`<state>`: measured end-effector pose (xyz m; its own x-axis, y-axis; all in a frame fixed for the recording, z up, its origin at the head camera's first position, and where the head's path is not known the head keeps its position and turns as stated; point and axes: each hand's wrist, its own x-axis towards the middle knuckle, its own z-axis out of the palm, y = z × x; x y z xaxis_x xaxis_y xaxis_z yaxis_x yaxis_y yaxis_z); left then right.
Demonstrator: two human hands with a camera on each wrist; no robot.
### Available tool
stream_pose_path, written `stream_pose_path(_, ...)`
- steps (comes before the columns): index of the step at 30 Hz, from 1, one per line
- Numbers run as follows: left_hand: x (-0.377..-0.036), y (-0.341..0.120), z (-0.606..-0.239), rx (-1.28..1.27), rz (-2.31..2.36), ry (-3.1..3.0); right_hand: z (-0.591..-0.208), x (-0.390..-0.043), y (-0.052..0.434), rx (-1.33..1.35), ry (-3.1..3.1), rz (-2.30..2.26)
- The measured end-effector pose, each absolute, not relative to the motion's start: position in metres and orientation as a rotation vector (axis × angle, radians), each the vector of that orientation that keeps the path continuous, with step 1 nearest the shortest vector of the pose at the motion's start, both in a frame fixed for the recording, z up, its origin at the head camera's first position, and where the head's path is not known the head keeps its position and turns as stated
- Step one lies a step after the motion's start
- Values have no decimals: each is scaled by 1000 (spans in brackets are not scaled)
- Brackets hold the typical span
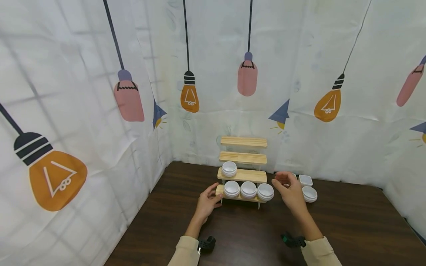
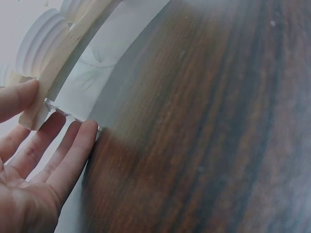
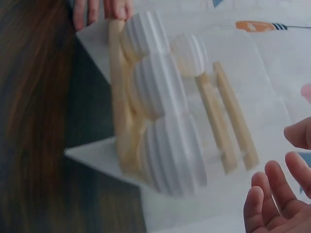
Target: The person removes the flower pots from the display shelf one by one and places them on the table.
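A tiered wooden display stand [image 1: 244, 158] stands at the back of the table, with clear supports under its shelves. My left hand [image 1: 206, 203] holds the left end of its lowest shelf [image 2: 65, 60], thumb on top and fingers beneath. Three round white ribbed bowls sit in a row on that shelf: a left one [image 1: 231, 188], a middle one [image 1: 248, 190] and a right one [image 1: 265, 192]. Another white bowl [image 1: 229, 169] is at the left of the second shelf. My right hand [image 1: 291, 191] hovers right of the stand, fingers loosely bent around nothing.
Right of the stand, beyond my right hand, a round white bowl [image 1: 310, 194] and a square white dish [image 1: 305, 180] rest on the dark wooden table [image 1: 246, 232]. Part of another white piece shows behind that hand. A printed white curtain [image 1: 213, 44] hangs behind and at the left.
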<state>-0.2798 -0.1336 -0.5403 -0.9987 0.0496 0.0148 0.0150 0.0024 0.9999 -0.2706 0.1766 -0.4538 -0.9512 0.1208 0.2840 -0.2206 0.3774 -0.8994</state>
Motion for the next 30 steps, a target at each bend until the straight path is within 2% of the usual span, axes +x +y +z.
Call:
stream_pose_path(16, -280, -132, -542, 78, 2203, 2204, -437, -291, 132, 279, -2402, 1668)
stream_pose_path(30, -279, -134, -541, 69, 2196, 2216, -442, -301, 101, 359, -2458, 1682)
